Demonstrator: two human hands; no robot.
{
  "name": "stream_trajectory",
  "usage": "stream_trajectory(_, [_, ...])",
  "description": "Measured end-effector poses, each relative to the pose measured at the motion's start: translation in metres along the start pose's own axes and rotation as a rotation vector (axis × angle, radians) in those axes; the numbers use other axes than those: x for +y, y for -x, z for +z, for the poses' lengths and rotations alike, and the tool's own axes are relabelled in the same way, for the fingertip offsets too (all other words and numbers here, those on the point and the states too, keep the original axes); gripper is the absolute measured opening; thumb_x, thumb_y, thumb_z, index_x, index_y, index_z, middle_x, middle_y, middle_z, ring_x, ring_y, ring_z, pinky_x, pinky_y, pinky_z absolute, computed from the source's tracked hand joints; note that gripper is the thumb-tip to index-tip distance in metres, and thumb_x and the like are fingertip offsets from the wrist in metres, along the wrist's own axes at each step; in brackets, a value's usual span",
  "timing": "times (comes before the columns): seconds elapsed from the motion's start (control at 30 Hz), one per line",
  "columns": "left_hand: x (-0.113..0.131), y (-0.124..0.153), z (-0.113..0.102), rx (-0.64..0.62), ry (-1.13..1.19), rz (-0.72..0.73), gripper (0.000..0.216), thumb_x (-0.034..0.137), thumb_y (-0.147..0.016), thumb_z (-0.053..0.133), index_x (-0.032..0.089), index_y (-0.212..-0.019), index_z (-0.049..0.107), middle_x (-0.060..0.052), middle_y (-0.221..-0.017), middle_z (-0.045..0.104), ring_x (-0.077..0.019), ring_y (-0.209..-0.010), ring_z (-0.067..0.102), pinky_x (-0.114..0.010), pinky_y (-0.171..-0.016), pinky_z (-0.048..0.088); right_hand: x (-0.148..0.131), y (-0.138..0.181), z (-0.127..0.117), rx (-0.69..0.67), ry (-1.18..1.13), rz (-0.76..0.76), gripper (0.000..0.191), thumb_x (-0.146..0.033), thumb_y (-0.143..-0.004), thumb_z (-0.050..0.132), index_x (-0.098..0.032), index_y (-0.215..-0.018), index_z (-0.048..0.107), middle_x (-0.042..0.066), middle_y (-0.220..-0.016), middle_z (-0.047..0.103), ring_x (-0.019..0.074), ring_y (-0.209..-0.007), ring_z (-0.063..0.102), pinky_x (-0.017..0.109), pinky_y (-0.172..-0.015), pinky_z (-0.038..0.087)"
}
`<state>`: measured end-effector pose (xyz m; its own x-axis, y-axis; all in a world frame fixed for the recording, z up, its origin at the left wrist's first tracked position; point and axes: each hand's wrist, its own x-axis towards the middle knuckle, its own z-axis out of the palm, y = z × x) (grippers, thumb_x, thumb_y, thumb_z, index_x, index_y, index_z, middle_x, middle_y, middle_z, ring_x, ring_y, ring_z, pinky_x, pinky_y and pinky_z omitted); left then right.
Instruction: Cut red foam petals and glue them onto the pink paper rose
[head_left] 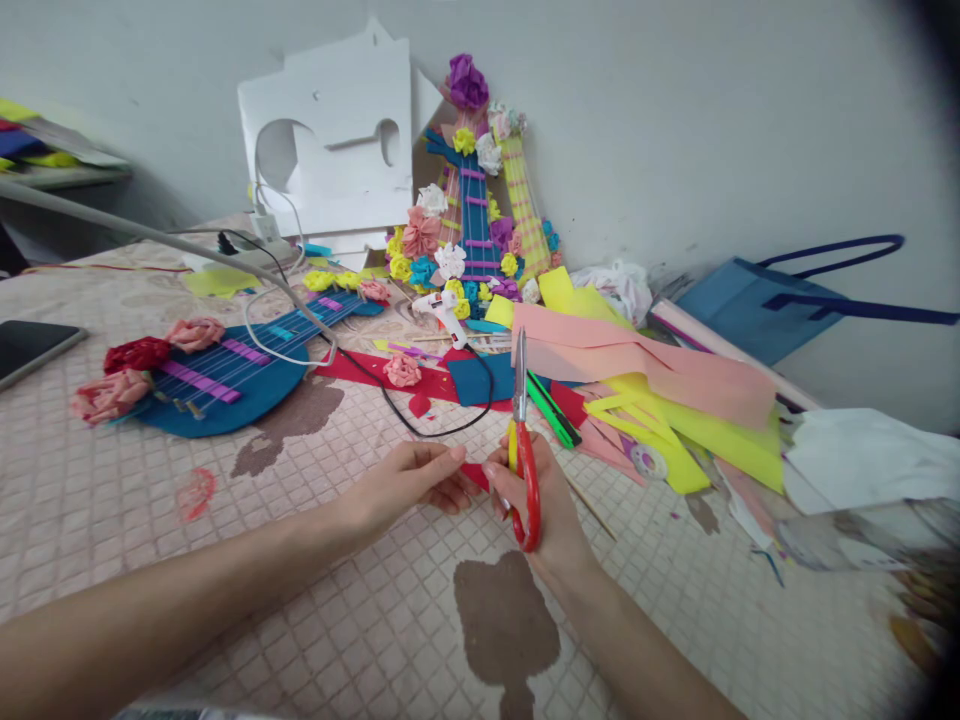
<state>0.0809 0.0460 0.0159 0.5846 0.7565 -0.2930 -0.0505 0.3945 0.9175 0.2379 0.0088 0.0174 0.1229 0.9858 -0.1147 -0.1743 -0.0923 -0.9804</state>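
Between my two hands is a small piece of red crepe paper (pixel 475 475), pinched at both ends. My left hand (pixel 421 478) has thumb and fingers closed on its left end. My right hand (pixel 546 490) pinches the other end while also holding a pair of scissors (pixel 528 470) with red and yellow handles. The blades point up and away and look closed. Beyond the hands lie a red paper strip (pixel 360 372), a pink paper rose (pixel 403 371) and a green utility knife (pixel 552 408). A wooden stick (pixel 592 508) lies right of my right hand.
A blue paper guitar (pixel 217 385) with roses lies at left. A white glue gun (pixel 444 314) trails a black cord (pixel 420 432). Decorated guitars (pixel 476 215) lean on the wall. Pink sheets (pixel 637 360), yellow strips, a blue bag (pixel 757 300) and a phone (pixel 34 345) lie around.
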Motion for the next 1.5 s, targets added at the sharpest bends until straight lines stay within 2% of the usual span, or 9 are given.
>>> stream_trajectory(0.17, [-0.001,0.001,0.001,-0.033,-0.088,0.011,0.025,0.036,-0.072,0.073,0.013,-0.077,0.067,-0.003,-0.071,0.068,-0.0116,-0.064,0.059,-0.024,-0.064,0.046,-0.003,0.003,0.003,-0.017,-0.003,0.019,0.032,-0.025,-0.069,0.069,-0.023,-0.083,0.041,-0.008,-0.066,0.053,0.0057,-0.043,0.044,0.019,-0.04,0.036])
stream_trajectory(0.43, [-0.001,0.0,0.003,-0.041,-0.105,0.018,0.024,0.035,-0.072,0.071,0.012,-0.074,0.066,-0.003,-0.068,0.068,-0.0115,-0.062,0.058,-0.024,-0.062,0.045,0.001,0.004,0.003,-0.024,0.017,-0.007,0.03,-0.024,-0.07,0.069,-0.023,-0.083,0.042,-0.008,-0.067,0.052,0.0062,-0.045,0.045,0.019,-0.04,0.037])
stream_trajectory(0.63, [-0.005,-0.002,0.004,-0.095,-0.123,0.023,0.022,0.035,-0.072,0.07,0.014,-0.072,0.064,-0.003,-0.074,0.07,-0.0107,-0.061,0.058,-0.024,-0.062,0.046,-0.003,0.006,0.005,-0.03,0.001,0.004,0.032,-0.022,-0.067,0.069,-0.023,-0.081,0.041,-0.008,-0.063,0.052,0.0061,-0.042,0.044,0.02,-0.039,0.036])
stream_trajectory(0.87, [-0.011,-0.004,0.008,-0.135,-0.112,0.065,0.018,0.031,-0.069,0.073,0.015,-0.074,0.067,-0.001,-0.071,0.067,-0.0114,-0.064,0.057,-0.024,-0.063,0.044,-0.006,0.007,0.008,-0.008,-0.019,0.033,0.033,-0.022,-0.064,0.07,-0.023,-0.081,0.041,-0.009,-0.063,0.051,0.0048,-0.039,0.042,0.02,-0.039,0.036])
stream_trajectory(1.03, [-0.015,-0.003,0.011,-0.107,-0.158,0.141,0.019,0.032,-0.072,0.07,0.015,-0.068,0.065,0.0,-0.065,0.064,-0.0109,-0.061,0.055,-0.023,-0.059,0.041,-0.003,0.006,0.008,0.009,0.019,0.026,0.033,-0.024,-0.065,0.07,-0.024,-0.08,0.041,-0.009,-0.061,0.051,0.0056,-0.037,0.041,0.021,-0.037,0.035])
stream_trajectory(1.2, [-0.014,-0.004,0.008,-0.083,-0.089,0.129,0.025,0.035,-0.069,0.074,0.014,-0.076,0.064,-0.003,-0.076,0.068,-0.0143,-0.072,0.061,-0.026,-0.068,0.046,-0.002,0.005,0.006,0.024,0.019,0.013,0.031,-0.025,-0.068,0.069,-0.023,-0.081,0.04,-0.008,-0.065,0.051,0.0056,-0.041,0.044,0.019,-0.038,0.035])
stream_trajectory(1.37, [-0.008,-0.003,0.005,0.071,-0.06,0.132,0.03,0.041,-0.074,0.069,0.013,-0.074,0.06,-0.001,-0.066,0.063,-0.0111,-0.061,0.057,-0.025,-0.062,0.045,-0.001,0.004,0.003,0.012,-0.009,-0.006,0.037,-0.031,-0.067,0.072,-0.024,-0.083,0.04,-0.008,-0.066,0.051,0.0059,-0.042,0.042,0.019,-0.038,0.036])
stream_trajectory(1.5, [-0.002,-0.002,0.002,0.081,-0.056,0.116,0.028,0.039,-0.074,0.069,0.014,-0.07,0.059,0.001,-0.061,0.061,-0.0097,-0.057,0.054,-0.023,-0.058,0.043,-0.003,0.0,-0.003,-0.011,-0.028,-0.013,0.036,-0.036,-0.068,0.073,-0.023,-0.084,0.043,-0.008,-0.067,0.052,0.0058,-0.042,0.042,0.019,-0.037,0.037])
